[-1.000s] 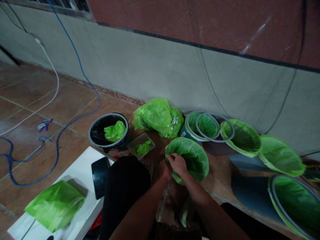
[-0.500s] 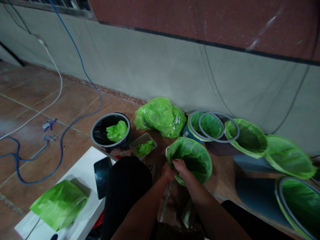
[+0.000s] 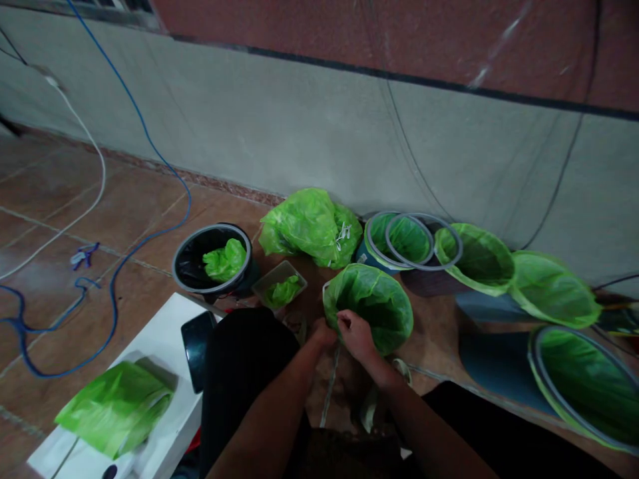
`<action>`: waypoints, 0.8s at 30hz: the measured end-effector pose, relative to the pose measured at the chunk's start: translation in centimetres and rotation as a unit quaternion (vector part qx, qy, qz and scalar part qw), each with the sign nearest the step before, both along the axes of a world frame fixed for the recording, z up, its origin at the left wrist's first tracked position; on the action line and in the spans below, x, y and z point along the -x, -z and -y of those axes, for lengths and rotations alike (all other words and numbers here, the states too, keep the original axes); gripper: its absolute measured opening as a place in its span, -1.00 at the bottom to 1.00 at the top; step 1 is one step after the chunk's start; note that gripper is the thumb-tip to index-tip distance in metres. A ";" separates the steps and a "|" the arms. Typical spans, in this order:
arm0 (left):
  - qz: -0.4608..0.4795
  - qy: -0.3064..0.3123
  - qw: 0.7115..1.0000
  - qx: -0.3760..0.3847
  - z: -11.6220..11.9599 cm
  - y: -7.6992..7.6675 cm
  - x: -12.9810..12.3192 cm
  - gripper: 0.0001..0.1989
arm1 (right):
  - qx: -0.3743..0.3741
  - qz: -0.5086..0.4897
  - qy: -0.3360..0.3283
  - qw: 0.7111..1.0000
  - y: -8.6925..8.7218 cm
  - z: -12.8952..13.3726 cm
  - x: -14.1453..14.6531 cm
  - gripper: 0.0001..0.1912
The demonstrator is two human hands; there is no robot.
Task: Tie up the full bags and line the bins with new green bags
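A bin lined with a green plastic bag stands between my knees, and its green liner (image 3: 387,293) is folded over the rim. My left hand (image 3: 323,332) is closed at the liner's near left edge, its fingertips partly hidden. Just right of it, my right hand (image 3: 357,338) is over the near side of the opening with fingers curled together. Whether anything thin is pinched there I cannot make out. A clear plastic tub (image 3: 259,285) with crumpled green plastic (image 3: 283,291) sits left of the bin.
A black-lined bin (image 3: 187,266) and a full green bag (image 3: 304,226) stand near the wall. Several green-lined bins (image 3: 554,286) line the right, with loose grey rings (image 3: 462,246) on two. A white box (image 3: 154,339) bears a phone (image 3: 196,352) and a folded green bag (image 3: 117,409).
My right hand has lifted slightly off the liner's edge and apart from the left hand, fingers still curled. The left hand stays by the rim. The whole view has shifted slightly.
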State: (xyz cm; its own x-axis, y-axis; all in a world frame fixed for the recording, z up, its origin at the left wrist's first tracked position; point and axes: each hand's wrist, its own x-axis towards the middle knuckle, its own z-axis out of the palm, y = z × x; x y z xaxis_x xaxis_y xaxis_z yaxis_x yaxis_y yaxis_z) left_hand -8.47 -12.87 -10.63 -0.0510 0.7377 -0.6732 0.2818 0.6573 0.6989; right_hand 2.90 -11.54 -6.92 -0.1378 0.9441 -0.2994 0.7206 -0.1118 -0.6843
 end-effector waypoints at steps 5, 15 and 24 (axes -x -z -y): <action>-0.049 0.015 0.999 0.010 0.2 0.7 0.1 -0.86 | -0.024 0.032 -0.050 0.998 0.7 2.4 0.1 -0.68; -0.096 0.017 0.995 0.008 0.0 -1.1 0.3 -0.78 | -0.014 0.139 -0.118 0.983 0.5 3.1 -0.9 -0.65; -0.227 -0.025 0.974 0.000 -0.5 -2.5 0.6 -0.52 | 0.008 0.168 -0.128 0.977 0.3 3.4 -0.8 -0.68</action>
State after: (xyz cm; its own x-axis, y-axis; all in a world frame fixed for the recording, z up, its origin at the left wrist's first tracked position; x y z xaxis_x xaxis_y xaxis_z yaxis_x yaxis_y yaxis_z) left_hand -9.08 -12.38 -8.09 -0.3791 0.7270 -0.5725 0.5289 0.6779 0.5106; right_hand 3.75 -14.90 -7.18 -0.2602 0.8867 -0.3822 0.9102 0.0931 -0.4036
